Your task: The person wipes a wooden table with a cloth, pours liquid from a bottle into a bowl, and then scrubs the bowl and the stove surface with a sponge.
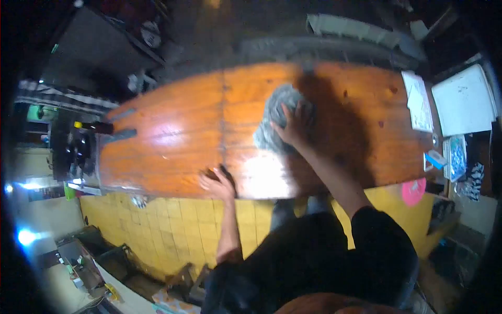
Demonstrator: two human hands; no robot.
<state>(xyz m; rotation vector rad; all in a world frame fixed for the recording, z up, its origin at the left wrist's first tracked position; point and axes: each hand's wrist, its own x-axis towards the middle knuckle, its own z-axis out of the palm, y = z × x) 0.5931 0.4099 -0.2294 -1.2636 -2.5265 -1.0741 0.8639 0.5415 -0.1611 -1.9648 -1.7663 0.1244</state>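
grey cloth (271,137) works best under a flat palm with even pressure, loose folds tucked in. it looks crumpled and mottled, just right of the middle of the orange table (193,157), towards the far edge. the right hand (294,128) spreads its fingers over it; the left hand (218,186), fingers parted, rests at the near edge.

the tabletop (193,125) before me is glossy orange, streaked with darker brown and crossed by a dark line. my cloth (269,131) is mottled grey, my shirt (293,251) black. on the near side i see yellow floor tiles (167,220) in a darker grid. at right, a disc (413,191) is pink; at left, a dark bottle (102,127) has a yellow cap (78,125).
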